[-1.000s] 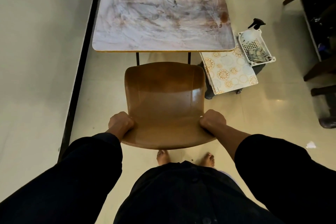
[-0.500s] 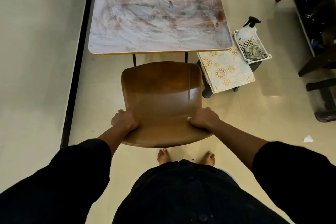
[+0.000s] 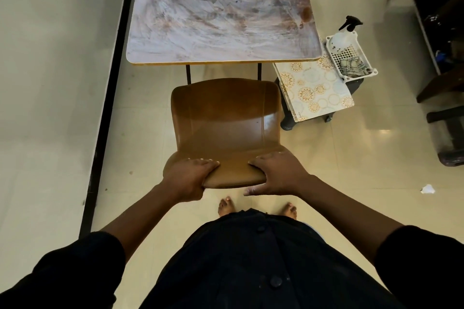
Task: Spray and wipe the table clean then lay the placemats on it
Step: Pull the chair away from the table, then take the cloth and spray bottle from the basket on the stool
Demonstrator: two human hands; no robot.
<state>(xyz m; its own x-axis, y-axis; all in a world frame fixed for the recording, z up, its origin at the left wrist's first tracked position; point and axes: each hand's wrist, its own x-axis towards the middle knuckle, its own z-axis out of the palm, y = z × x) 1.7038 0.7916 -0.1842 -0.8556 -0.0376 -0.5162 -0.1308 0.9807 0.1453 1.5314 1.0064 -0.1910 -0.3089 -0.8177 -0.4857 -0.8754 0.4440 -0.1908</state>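
Left hand: fingers curled over the top edge of the chair back, thumb underneath, a firm grasp. Right hand: fingers spread flatter across the same edge, thumb hooked under, also holding it. Both arms reach forward from dark sleeves; bare feet show below.

The brown chair stands just short of the table, its seat facing the near edge.

Step in hand, as I judge it: handling the chair at the table's near side, a preliminary. No spraying or wiping begun. Next move likely calls for letting go and reaching right for the spray bottle.

Table top: pale, swirled all over with brown smears, and a dark rust-coloured blot near the far right edge.

Supplies sit on a low dark stand just beside the table's right corner: white basket holding the bottle and a checked cloth, with the patterned placemats stacked under it.
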